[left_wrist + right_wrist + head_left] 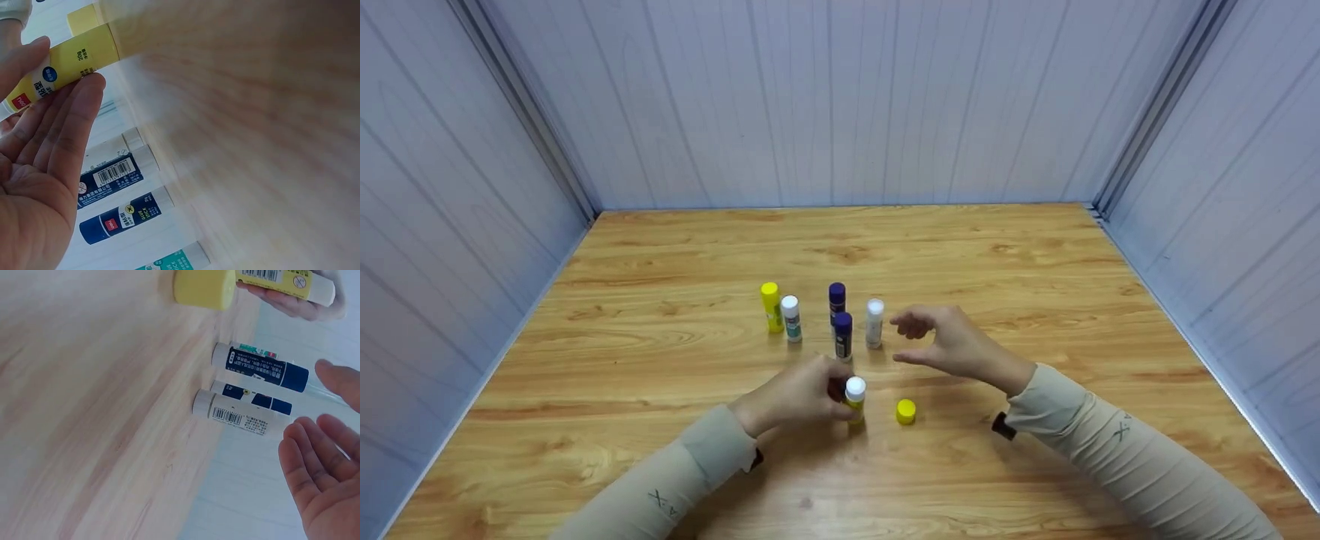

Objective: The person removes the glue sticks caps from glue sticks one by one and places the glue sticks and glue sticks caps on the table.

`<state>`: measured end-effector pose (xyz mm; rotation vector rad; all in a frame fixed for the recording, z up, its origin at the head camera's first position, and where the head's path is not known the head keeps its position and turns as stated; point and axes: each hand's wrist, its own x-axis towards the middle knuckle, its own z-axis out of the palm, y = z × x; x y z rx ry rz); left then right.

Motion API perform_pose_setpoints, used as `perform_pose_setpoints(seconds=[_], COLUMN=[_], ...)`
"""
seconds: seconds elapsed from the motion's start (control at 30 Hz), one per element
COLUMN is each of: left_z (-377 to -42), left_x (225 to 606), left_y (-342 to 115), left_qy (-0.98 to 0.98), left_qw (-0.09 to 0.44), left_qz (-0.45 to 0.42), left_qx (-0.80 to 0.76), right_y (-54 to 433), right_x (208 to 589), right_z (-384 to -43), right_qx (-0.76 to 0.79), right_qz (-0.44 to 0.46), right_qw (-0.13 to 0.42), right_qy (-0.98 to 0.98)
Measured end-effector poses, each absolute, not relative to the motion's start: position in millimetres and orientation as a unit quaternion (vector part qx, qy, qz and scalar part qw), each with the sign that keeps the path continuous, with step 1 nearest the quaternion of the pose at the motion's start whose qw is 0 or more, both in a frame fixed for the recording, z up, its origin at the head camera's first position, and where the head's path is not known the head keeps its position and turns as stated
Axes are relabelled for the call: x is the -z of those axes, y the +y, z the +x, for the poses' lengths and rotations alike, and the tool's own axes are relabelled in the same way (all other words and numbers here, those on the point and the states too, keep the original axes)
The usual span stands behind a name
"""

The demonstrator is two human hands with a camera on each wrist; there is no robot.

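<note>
My left hand (802,391) holds an uncapped yellow glue stick (84,53) upright between thumb and fingers, its white end (855,388) on top. Just right of it, a yellow cap (906,412) stands on the table. My right hand (956,341) is raised with thumb and fingers spread apart, nothing between them. Nearest to its fingertips stands a white glue stick (874,324). Two dark blue glue sticks, a front one (843,337) and a rear one (837,300), stand left of the white one. The right wrist view shows the right palm (337,506) beyond the standing sticks.
Farther left on the wooden table (660,262) stand a capped yellow glue stick (771,307) and a white-and-green glue stick (791,319). Pale panel walls (840,105) enclose the table at the back and both sides.
</note>
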<state>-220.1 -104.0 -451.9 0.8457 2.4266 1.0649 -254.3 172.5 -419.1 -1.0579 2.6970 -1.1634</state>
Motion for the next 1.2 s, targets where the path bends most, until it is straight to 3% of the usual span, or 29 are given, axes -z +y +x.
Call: perform_pose_setpoints(seconds=[0.33, 1.2], left_z=[-218, -219], left_x=[448, 445], left_y=[-102, -99], left_qy=[0.865, 0.875], left_qw=[0.147, 0.157], left_qz=[0.332, 0.316], left_qx=[-0.347, -0.333], right_y=[167, 140], right_x=[422, 432], right_z=[-271, -302], right_qx=[0.407, 0.427], right_qz=[-0.281, -0.223], right_qw=[-0.002, 0.050], right_qy=[0.869, 0.875])
